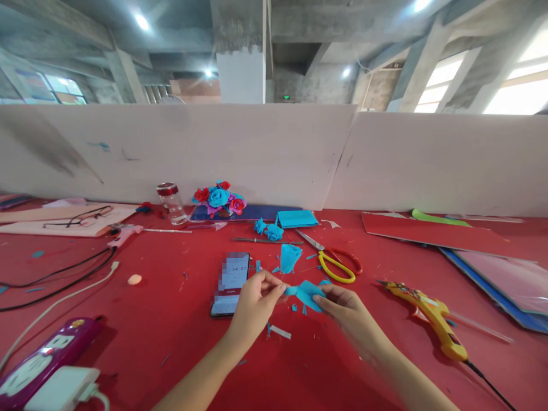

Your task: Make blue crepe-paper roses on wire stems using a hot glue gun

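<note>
A blue paper piece (309, 295) is stretched between my two hands, above the red table. My left hand (262, 292) pinches its narrow left end between thumb and fingertips. The wider right part is gripped by my right hand (342, 305), with the thumb on top. Just beyond them lies a cut blue paper petal (290, 258), with small blue scraps around it. Two blue paper flowers (273, 231) and a folded blue paper stack (297, 218) rest farther back. Scissors (337, 267) with yellow and red handles lie beyond my right hand.
A phone (230, 285) lies left of my hands. A yellow glue gun (432, 319) is at right, near coloured sheets (440, 233). Behind stand a glass jar (172, 204) and a paper flower bunch (219, 198). A purple power strip (47, 354) and cables occupy the left.
</note>
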Tool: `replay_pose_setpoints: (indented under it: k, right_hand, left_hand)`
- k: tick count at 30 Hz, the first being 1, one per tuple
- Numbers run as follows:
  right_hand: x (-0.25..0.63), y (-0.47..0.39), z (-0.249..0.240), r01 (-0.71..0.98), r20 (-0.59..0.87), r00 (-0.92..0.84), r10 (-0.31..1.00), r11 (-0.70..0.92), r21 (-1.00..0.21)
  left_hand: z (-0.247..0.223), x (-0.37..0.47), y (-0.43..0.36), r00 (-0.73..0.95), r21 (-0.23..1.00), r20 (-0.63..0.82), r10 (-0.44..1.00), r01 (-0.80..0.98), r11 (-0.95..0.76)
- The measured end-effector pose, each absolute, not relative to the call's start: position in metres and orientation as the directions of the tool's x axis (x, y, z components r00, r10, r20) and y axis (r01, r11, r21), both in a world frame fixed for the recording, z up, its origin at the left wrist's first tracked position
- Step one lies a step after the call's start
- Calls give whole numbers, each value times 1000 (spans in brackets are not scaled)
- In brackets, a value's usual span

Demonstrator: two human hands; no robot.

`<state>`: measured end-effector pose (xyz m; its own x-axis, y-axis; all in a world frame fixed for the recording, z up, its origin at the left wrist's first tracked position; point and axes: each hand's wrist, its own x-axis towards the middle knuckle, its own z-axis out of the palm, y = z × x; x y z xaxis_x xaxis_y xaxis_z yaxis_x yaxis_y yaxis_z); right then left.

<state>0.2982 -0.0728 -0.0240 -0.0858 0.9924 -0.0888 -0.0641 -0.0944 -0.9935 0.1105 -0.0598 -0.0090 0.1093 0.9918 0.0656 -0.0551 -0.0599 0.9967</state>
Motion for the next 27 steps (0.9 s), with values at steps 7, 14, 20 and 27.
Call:
replay_pose_setpoints:
  k: [7, 14, 20, 27]
  right_hand:
    - [329, -60, -21, 189, -104, -53, 993, -92, -978]
    - [349, -65, -22, 559, -163, -121, 979, -69, -826]
    - [376, -73, -2, 743, -118, -65, 991, -31, -668]
    - [464, -92, -11, 853, 45, 389, 920, -342, -395]
  left_hand:
    - [-10, 96, -51, 25, 995, 88, 996, 42, -89]
    - [-11, 94, -49, 50, 969, 228, 972, 87, -231]
    - [-2, 96, -51, 84, 934, 358, 930, -20, -358]
    - [-3, 100, -52, 168, 920, 388, 906, -121, -372]
